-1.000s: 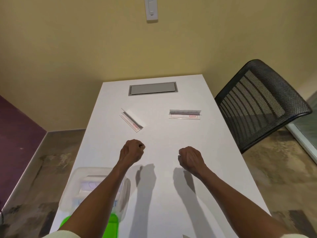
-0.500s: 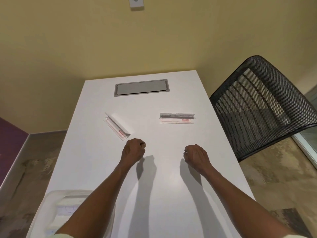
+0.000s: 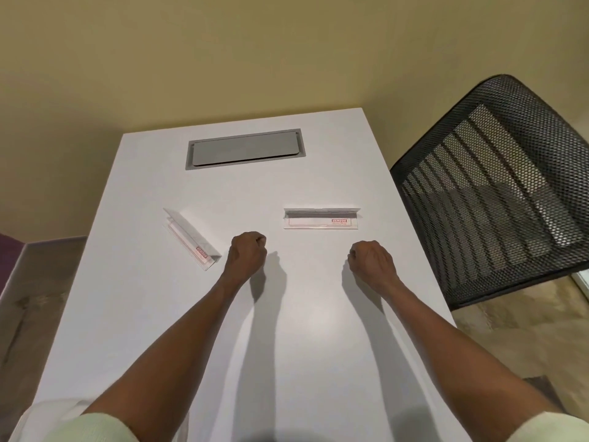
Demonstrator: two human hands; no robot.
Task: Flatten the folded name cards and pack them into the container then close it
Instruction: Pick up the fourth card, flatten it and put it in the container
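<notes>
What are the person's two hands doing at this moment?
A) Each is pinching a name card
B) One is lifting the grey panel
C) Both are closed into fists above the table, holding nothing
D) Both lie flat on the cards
C: the left hand and right hand are curled shut and empty, while the angled name card and the straight name card lie untouched on the table.

Bare table [image 3: 287,330] between two cards [image 3: 191,239] [image 3: 321,218] — chair [image 3: 497,193] crowding right edge
</notes>
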